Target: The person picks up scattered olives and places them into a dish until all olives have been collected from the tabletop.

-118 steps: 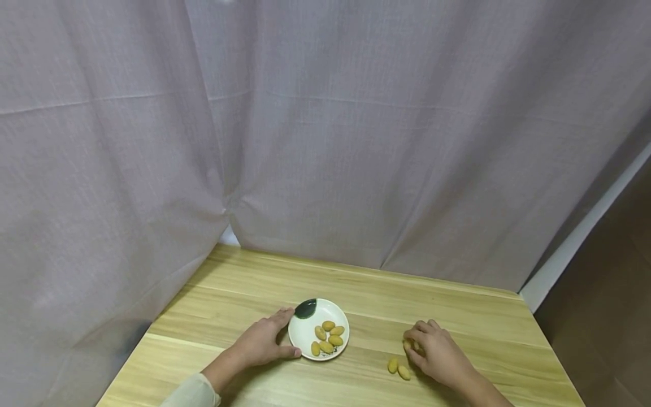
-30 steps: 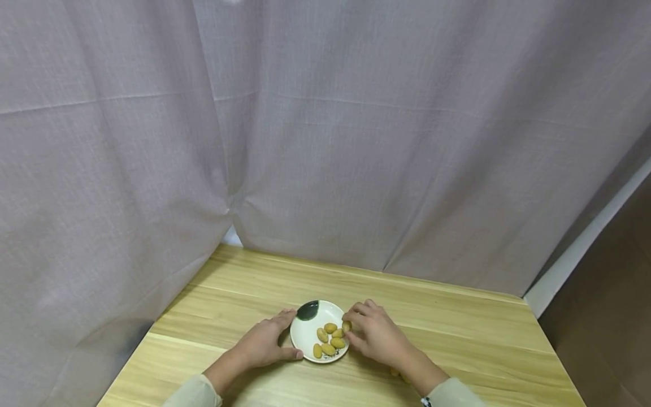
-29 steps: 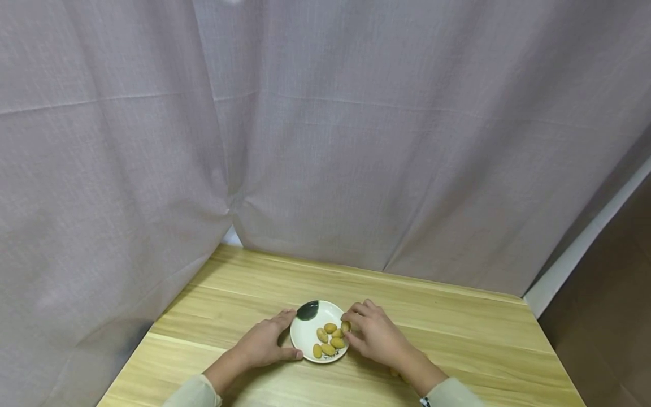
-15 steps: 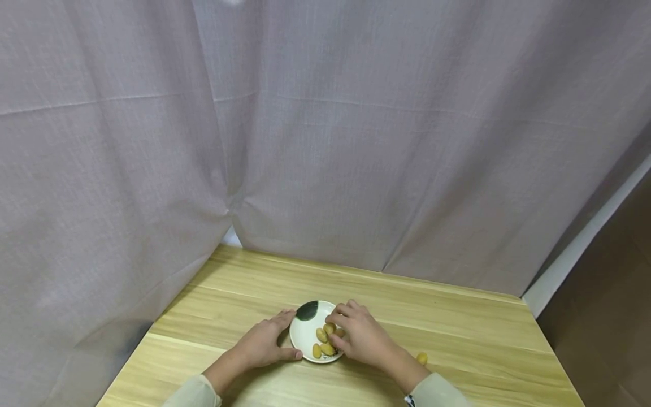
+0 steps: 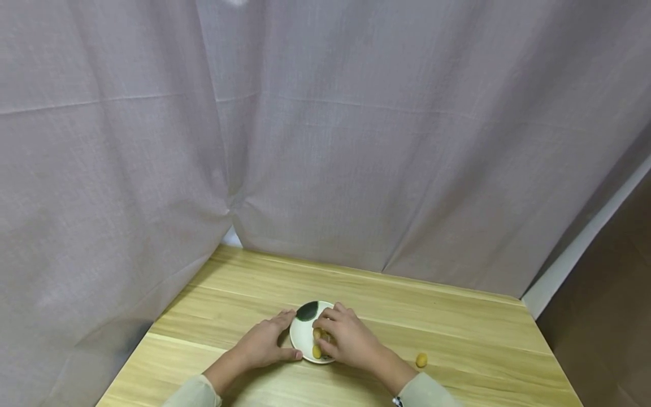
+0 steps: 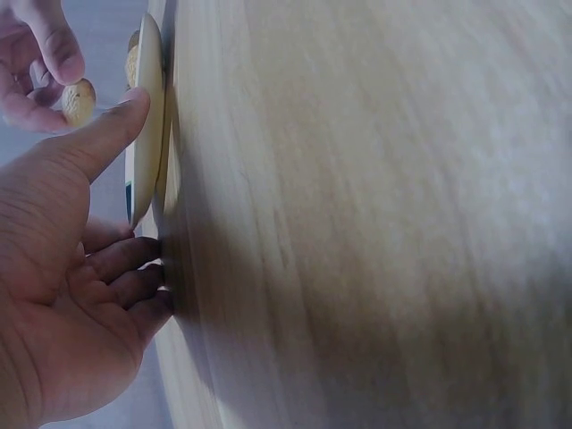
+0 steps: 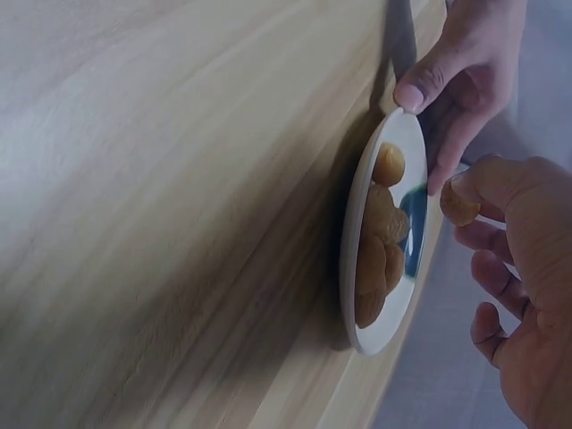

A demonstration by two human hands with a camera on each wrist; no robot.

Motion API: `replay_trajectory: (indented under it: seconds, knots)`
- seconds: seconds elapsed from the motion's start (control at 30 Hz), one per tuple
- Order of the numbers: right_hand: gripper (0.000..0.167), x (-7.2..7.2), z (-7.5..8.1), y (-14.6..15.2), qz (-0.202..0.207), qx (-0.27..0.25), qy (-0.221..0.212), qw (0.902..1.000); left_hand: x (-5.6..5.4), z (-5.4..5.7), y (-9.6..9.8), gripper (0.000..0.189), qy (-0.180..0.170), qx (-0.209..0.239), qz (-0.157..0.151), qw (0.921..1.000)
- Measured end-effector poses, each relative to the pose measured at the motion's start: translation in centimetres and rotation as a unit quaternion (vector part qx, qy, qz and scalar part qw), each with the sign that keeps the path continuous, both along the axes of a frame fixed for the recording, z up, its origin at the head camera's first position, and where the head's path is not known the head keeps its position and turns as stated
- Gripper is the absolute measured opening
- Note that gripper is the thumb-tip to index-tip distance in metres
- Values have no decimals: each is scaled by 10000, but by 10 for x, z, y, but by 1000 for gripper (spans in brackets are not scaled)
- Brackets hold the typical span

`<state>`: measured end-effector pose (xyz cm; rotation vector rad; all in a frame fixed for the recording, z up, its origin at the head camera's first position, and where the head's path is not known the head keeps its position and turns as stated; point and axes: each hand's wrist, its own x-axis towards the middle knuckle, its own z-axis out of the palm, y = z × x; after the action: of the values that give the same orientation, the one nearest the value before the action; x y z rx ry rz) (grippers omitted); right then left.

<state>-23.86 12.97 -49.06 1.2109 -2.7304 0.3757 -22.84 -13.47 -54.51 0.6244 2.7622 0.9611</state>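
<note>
My right hand is over the plate, pinching a small oval nut with a wrinkled tan shell between thumb and fingertips. In the left wrist view that nut is seen above the plate. The round white plate has a dark green patch and holds several similar nuts, partly hidden by my right hand in the head view. My left hand holds the plate's left side, thumb at the near rim and fingers at the far rim.
One more nut lies on the wooden table, right of the plate and beside my right forearm. A grey-mauve curtain hangs behind the table and on its left. A dark brown panel stands at the right.
My right hand has travelled left from the loose nuts on the table to the plate, then farther in across it, carrying a nut. My left hand has stayed at the plate.
</note>
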Motion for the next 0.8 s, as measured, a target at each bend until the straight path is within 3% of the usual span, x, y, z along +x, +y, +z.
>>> replay_trajectory:
  seconds: [0.8]
  knots:
    - [27,1,-15,-22,146,181,-169,9996,3,2,-1,112,46,104,-8,9999]
